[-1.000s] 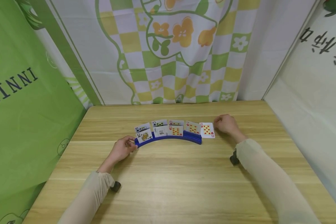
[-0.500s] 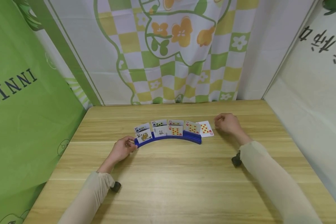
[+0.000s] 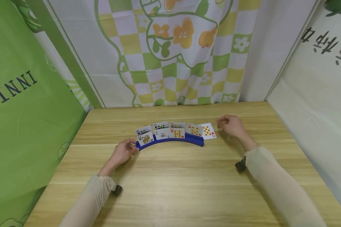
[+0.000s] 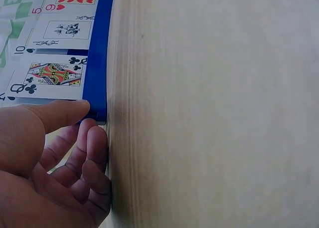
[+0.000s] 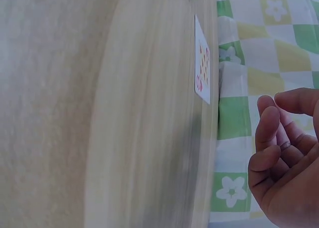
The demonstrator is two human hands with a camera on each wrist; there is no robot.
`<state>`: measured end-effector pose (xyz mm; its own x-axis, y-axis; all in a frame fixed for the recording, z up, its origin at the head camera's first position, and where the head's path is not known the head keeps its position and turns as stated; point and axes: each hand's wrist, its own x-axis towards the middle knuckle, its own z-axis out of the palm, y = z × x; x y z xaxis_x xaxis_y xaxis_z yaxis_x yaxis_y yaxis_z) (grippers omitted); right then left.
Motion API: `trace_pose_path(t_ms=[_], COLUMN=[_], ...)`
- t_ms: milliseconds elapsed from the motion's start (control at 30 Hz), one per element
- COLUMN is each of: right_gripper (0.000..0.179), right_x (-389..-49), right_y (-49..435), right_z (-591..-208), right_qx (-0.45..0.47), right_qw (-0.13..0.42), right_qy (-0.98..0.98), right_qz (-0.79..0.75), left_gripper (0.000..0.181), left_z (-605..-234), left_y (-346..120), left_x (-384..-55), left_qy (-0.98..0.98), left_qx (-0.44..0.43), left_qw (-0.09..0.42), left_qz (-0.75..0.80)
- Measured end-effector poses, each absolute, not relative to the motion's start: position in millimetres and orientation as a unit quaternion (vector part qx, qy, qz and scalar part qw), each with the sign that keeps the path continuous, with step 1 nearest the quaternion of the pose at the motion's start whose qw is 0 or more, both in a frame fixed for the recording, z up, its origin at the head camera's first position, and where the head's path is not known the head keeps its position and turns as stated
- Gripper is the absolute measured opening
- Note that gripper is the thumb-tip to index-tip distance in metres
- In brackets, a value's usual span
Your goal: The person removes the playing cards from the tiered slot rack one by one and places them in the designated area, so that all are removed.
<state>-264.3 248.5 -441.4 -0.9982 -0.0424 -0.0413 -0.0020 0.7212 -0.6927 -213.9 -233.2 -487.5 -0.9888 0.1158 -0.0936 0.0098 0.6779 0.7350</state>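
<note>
A curved blue card holder stands on the table with playing cards upright in two rows. Its front row has a queen of clubs, a joker and a nine of hearts. Behind them show a king, a black ten, a red five and a seven of hearts. My left hand pinches the holder's left end between thumb and fingers. An eight of hearts lies face up past the right end, partly hidden. Beside it hovers my right hand, fingers loosely curled, holding nothing.
The wooden table ends at the back against a checked, flowered curtain. A green cloth hangs on the left and a white one on the right. Each wrist carries a small black device.
The eight of hearts has shifted slightly left and turned, its left edge now behind the seven. My right forearm has moved a little to the right. My left hand has kept its place.
</note>
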Motion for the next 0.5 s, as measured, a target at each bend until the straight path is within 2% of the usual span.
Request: trace_pose_path(t_ms=[500], right_gripper=[0.029], right_x=[-250.4], right_y=[239.9], right_z=[-437.4], right_qx=[-0.017], right_qw=[0.034], right_qy=[0.897], right_qz=[-0.441], left_gripper=[0.032], left_z=[-487.1], left_y=[-232.7], left_x=[-213.1], left_qy=[0.915], left_qx=[0.035], left_qw=[0.064], left_qz=[0.397])
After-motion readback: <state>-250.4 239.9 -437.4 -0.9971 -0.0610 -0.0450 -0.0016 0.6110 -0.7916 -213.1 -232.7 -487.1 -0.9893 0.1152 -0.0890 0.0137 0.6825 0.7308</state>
